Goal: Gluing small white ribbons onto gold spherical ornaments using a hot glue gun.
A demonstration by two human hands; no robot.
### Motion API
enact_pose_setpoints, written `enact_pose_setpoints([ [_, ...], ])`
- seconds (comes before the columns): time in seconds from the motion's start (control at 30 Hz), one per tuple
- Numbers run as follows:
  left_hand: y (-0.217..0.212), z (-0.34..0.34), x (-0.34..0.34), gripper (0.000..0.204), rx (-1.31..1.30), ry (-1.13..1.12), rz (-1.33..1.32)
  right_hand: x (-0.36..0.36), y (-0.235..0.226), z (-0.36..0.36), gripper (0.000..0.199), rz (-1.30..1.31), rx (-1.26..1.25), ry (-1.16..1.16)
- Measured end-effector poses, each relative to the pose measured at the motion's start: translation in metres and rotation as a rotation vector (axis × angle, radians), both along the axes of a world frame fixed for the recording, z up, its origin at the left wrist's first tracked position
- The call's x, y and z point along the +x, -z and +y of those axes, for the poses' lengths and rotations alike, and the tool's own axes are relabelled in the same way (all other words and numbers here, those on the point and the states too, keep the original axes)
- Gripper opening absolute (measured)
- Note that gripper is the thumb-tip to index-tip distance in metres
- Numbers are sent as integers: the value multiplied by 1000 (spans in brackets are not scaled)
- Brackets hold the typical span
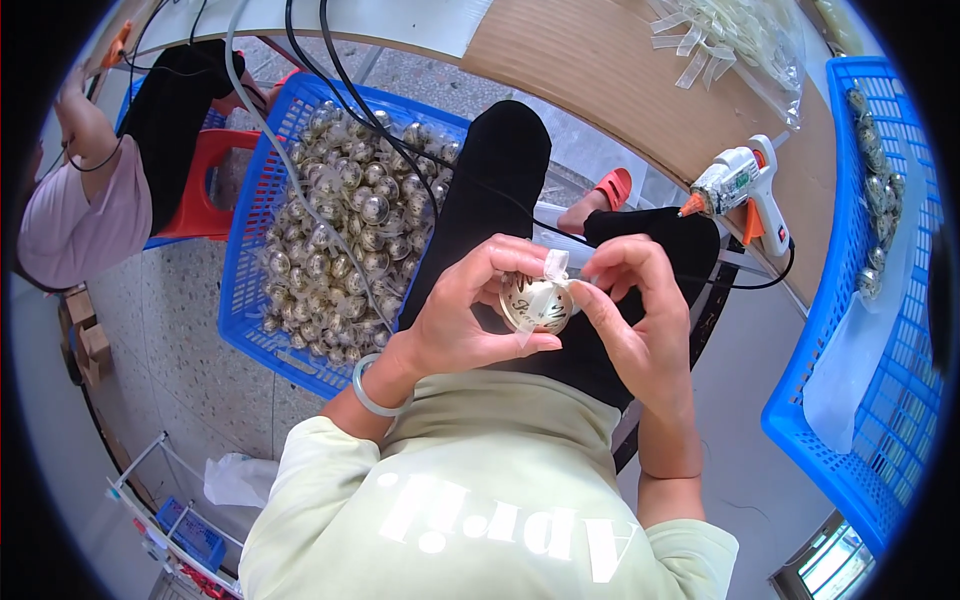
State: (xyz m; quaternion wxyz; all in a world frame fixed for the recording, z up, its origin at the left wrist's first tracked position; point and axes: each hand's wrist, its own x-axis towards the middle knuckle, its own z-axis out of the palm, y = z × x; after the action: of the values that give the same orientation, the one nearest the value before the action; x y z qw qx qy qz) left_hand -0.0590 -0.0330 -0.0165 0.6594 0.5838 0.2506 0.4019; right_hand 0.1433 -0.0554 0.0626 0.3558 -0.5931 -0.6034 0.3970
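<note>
A round pale-gold bauble (537, 305) with dark printing is held up in front of my lap. Around its side the thumb and fingers of my left hand (455, 310) are closed. A whitish sheer ribbon (556, 267) is tied at the top, with a loop standing up and a tail hanging over the bauble's face. My right hand (640, 310) pinches at the ribbon's knot on the right side with thumb and forefinger; its fingertips partly hide what they grip.
A blue basket (232, 290) of similar baubles stands at my left. Cables (330, 75) hang across it. On the cardboard-topped table (570, 60) lie a glue gun (745, 185) and a bag of ribbons (735, 40). Another blue basket (790, 420) is at right. A co-worker's arm (90, 130) shows far left.
</note>
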Motion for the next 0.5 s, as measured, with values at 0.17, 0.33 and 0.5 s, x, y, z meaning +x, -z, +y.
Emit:
enact_pose_setpoints([
  [0.17,3,-1,-1,64,-14,-33,18,-9,-2,-13,25,-488,478,20],
  [0.33,0,-1,-2,64,-65,-50,-17,-19,6,-25,33,-597,500,-25],
  [0.5,3,-1,-2,64,-46,-49,-18,-22,14,-22,42,-582,538,-10],
])
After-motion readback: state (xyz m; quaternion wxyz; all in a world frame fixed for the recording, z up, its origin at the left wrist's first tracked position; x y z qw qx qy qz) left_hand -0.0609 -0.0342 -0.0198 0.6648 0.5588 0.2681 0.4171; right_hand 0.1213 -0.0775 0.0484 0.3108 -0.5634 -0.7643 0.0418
